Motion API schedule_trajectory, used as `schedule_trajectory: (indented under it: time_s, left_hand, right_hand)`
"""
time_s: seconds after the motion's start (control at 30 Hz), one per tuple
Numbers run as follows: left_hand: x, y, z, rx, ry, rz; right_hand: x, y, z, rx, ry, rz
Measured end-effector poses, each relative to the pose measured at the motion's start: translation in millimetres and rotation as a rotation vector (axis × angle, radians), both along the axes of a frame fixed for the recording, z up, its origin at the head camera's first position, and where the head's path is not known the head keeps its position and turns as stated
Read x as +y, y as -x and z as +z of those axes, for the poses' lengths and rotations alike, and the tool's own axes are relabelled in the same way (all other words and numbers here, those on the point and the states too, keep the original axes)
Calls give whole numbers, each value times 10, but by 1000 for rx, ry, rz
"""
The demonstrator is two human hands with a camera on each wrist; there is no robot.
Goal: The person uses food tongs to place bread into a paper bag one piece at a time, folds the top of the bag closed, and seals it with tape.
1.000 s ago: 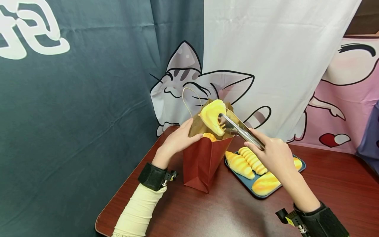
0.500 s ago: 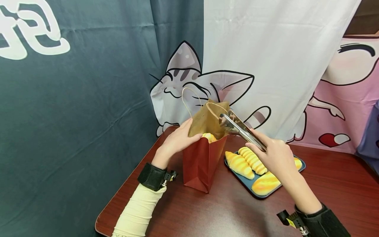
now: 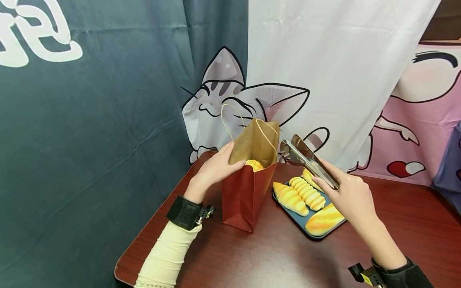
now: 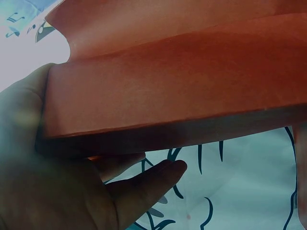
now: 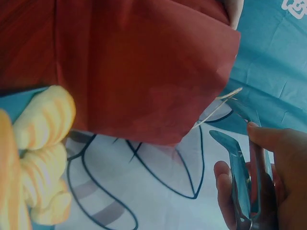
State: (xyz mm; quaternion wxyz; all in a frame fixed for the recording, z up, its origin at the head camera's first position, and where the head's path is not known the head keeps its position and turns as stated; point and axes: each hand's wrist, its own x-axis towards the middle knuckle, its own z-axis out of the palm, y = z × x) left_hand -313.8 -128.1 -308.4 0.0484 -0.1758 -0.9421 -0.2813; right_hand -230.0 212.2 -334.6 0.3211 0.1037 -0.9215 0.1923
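Observation:
A red paper bag (image 3: 239,198) with a brown inside stands upright on the table. My left hand (image 3: 216,166) holds its rim at the left, thumb hooked over the edge; in the left wrist view its fingers (image 4: 148,189) stretch along the outside. A yellow bread (image 3: 255,165) shows just inside the mouth. Metal tongs (image 3: 317,167) are gripped in my right hand (image 3: 351,192), right of the bag's mouth. Their tips stand apart with nothing between them, and in the right wrist view they appear near the cord handle (image 5: 208,114).
A dark blue tray (image 3: 300,222) lies right of the bag. On it are a croissant-shaped bread (image 3: 289,199), a ridged bread (image 3: 307,193), a long loaf (image 3: 324,220) and another bread (image 3: 311,178) behind. A printed cloth (image 3: 324,60) hangs behind the table (image 3: 281,264).
The curved yellow bread held in the tongs over the bag is gone from them. The tongs and right hand have moved right, away from the bag's mouth. The left hand stays at the rim.

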Motion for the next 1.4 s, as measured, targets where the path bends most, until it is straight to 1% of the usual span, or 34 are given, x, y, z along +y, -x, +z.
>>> schedule_trajectory:
  time_s: [0.13,0.43,0.57,0.67,0.8,1.07,1.4]
  left_hand:
    - [0,4,3,-6,10,9]
    - [-5,8,1,2,9,6]
    - [-5,13,3,4,15,2]
    - [-4,20,1,1,19,0]
    - [0,25,2,-7,17,3]
    - [3,13,12,-11,9,1]
    - [-3,13,4,-9,8,-2]
  right_hand:
    - [80,-6,-83,-20,-4,-13]
    - [174,32,-294,-138,-48,-45]
    - [174,59,-381,-233,-77,-51]
    - [163,73,-440,-323,-87,-55]
    - [156,103,-516,-393,-99,-52]
    - [151,188,-661,-430,-117,-40]
    - [138,215,-753,-495,-137,-24]
